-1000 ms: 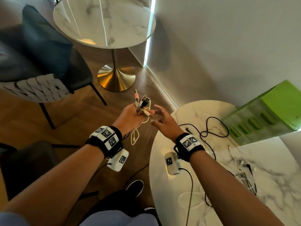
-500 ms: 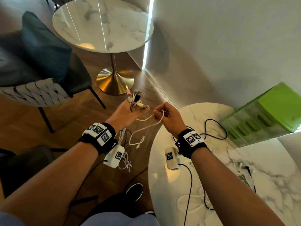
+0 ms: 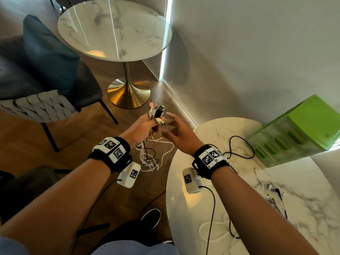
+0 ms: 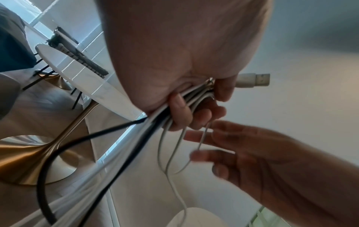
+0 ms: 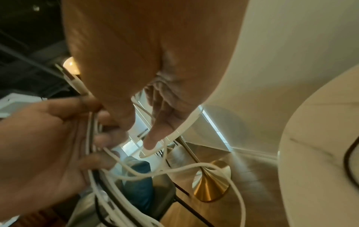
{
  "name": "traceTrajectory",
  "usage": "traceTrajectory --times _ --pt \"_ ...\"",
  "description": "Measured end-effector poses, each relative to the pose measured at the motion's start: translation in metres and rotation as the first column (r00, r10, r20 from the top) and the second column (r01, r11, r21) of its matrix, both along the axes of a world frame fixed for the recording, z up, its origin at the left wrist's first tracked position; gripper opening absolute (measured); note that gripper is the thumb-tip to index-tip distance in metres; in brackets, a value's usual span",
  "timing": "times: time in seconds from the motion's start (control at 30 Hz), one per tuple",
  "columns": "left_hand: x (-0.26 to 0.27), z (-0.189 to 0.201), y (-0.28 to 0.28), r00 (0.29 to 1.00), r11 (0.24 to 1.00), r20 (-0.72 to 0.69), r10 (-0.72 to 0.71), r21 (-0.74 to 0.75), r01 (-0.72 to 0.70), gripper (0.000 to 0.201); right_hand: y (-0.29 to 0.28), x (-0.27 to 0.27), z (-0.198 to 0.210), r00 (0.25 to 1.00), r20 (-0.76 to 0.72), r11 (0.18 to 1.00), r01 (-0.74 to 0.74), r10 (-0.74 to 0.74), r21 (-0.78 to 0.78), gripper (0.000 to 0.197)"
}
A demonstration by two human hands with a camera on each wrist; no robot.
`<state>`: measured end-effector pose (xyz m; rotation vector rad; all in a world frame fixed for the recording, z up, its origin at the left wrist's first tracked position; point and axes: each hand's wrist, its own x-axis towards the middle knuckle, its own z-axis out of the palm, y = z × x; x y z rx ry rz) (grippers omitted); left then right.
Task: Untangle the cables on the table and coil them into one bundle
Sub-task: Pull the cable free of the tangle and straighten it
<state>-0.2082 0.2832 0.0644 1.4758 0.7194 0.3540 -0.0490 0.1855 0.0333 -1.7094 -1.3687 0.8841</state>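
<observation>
A bunch of cables [image 3: 156, 115], white ones and at least one black, is gathered upright off the table edge, connector ends fanning out at the top (a white USB-A plug [image 4: 253, 80] juts sideways). Below, the strands hang loose in tangled white loops [image 3: 149, 161] with a black cable [image 4: 64, 147] curving among them. More cables lie on the marble table [image 3: 184, 208]: a black one [image 3: 241, 148] looped, white ones [image 3: 217, 232] near the front.
</observation>
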Motion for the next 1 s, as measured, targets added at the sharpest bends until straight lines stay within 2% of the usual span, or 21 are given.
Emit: traceTrajectory --times 0.1,0.17,0.23,0.3,0.37,0.4,0.43,0.47,0.5,0.53,0.6,0.63,0.67,0.73,0.77,0.83,0.93,1.0 --pt "0.002 -0.002 0.003 0.998 1.0 0.048 0.03 -0.008 -0.03 0.02 0.0 -0.002 0.006 0.999 -0.043 0.999 0.027 -0.026 0.026 0.027" --pt "0.004 -0.004 0.008 0.996 0.998 0.061 0.059 -0.006 -0.059 0.019 -0.005 -0.002 0.01 0.985 -0.16 0.997 0.072 -0.066 0.037 0.016" --pt "0.006 -0.004 0.013 0.99 0.991 0.053 0.133 -0.007 -0.133 0.02 -0.01 -0.001 0.011 0.936 -0.324 0.99 0.144 -0.137 -0.004 0.02" --pt "0.007 -0.001 0.018 0.978 0.978 0.029 0.208 -0.011 -0.208 0.023 -0.016 -0.001 0.009 0.915 -0.364 0.984 0.162 -0.176 -0.068 0.035" --pt "0.009 0.003 0.022 0.967 0.966 0.031 0.252 -0.059 -0.25 0.024 -0.022 -0.002 0.002 0.974 -0.204 0.986 0.073 -0.103 -0.153 0.049" --pt "0.009 0.006 0.023 0.964 0.962 0.032 0.262 -0.09 -0.259 0.024 -0.025 -0.004 -0.005 0.998 -0.068 0.974 -0.006 -0.01 -0.225 0.046" --pt "0.01 0.008 0.024 0.964 0.959 0.04 0.263 -0.118 -0.257 0.025 -0.028 -0.007 -0.011 0.991 0.076 0.946 -0.083 0.112 -0.313 0.037" --pt "0.011 0.009 0.023 0.965 0.959 0.054 0.256 -0.144 -0.246 0.026 -0.029 -0.011 -0.019 0.952 0.214 0.913 -0.123 0.219 -0.389 0.027" --pt "0.012 0.009 0.023 0.968 0.961 0.069 0.241 -0.156 -0.228 0.027 -0.029 -0.016 -0.026 0.909 0.32 0.895 -0.112 0.268 -0.432 0.022" --pt "0.012 0.008 0.021 0.973 0.967 0.074 0.218 -0.152 -0.205 0.027 -0.028 -0.021 -0.029 0.891 0.382 0.9 -0.063 0.245 -0.431 0.019" --pt "0.01 0.005 0.017 0.988 0.982 0.033 0.154 -0.111 -0.15 0.029 -0.021 -0.028 -0.024 0.905 0.419 0.958 0.049 0.077 -0.281 0.023" --pt "0.01 0.005 0.014 0.993 0.988 0.01 0.119 -0.098 -0.117 0.036 -0.016 -0.029 -0.02 0.937 0.35 0.978 0.067 0.007 -0.198 0.033" --pt "0.009 0.003 0.011 0.995 0.989 -0.007 0.096 -0.111 -0.097 0.043 -0.012 -0.032 -0.008 0.976 0.216 0.989 0.047 -0.017 -0.139 0.045" --pt "0.01 0.001 0.004 0.997 0.976 -0.023 0.071 -0.203 -0.074 0.046 -0.003 -0.037 0.003 0.999 -0.052 0.994 -0.01 0.004 -0.11 0.064" --pt "0.011 0.001 0.001 0.997 0.97 -0.04 0.072 -0.231 -0.079 0.044 0.002 -0.041 0.006 0.991 -0.134 0.991 -0.022 0.003 -0.135 0.065" --pt "0.014 0.001 -0.002 0.992 0.978 -0.09 0.088 -0.182 -0.103 0.051 0.008 -0.046 0.003 0.959 -0.279 0.987 0.001 -0.048 -0.164 0.061" --pt "0.013 0.006 0.001 0.976 0.998 -0.21 0.057 0.01 -0.056 0.027 0.004 -0.053 0.002 0.935 -0.347 0.997 0.056 -0.073 -0.06 0.04" --pt "0.013 0.013 0.004 0.972 1.0 -0.234 -0.012 0.017 0.017 0.033 0.0 -0.058 0.007 0.952 -0.301 0.997 0.069 -0.058 0.025 0.039"
